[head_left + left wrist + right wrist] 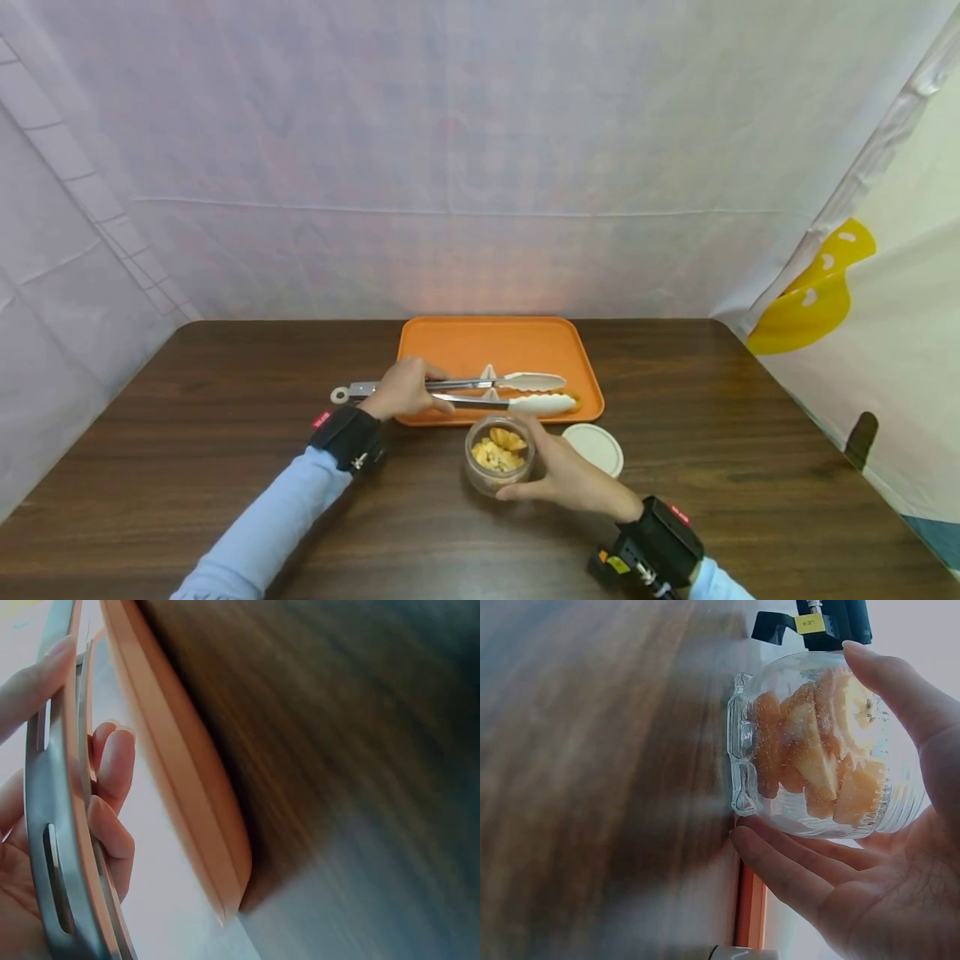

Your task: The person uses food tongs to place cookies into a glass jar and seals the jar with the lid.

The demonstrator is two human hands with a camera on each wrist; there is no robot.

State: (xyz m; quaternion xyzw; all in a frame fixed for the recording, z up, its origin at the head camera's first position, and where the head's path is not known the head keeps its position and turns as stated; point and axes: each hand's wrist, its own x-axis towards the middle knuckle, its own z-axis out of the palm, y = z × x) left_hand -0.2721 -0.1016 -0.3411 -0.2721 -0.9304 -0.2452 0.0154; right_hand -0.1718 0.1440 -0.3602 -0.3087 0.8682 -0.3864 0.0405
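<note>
My left hand (pixel 408 388) holds a pair of metal tongs (pixel 465 384) with white tips by the arms, over the front of an orange tray (pixel 491 333). In the left wrist view, the thumb lies on one slotted metal arm (pixel 56 847) and curled fingers show behind. My right hand (pixel 570 473) grips an uncapped glass jar (pixel 477 477) from the right side, thumb and fingers around it. Yellowish food pieces (pixel 817 750) lie inside, their kind unclear. The jar stands on the table, just in front of the tray.
A round white lid (pixel 595 448) lies to the right of the jar, near the tray's corner. Small white pointed shapes (pixel 488 372) show between the tong arms. A yellowish bit (pixel 576 398) is by the tong tip. The brown table (pixel 247 433) meets a hanging white cloth behind.
</note>
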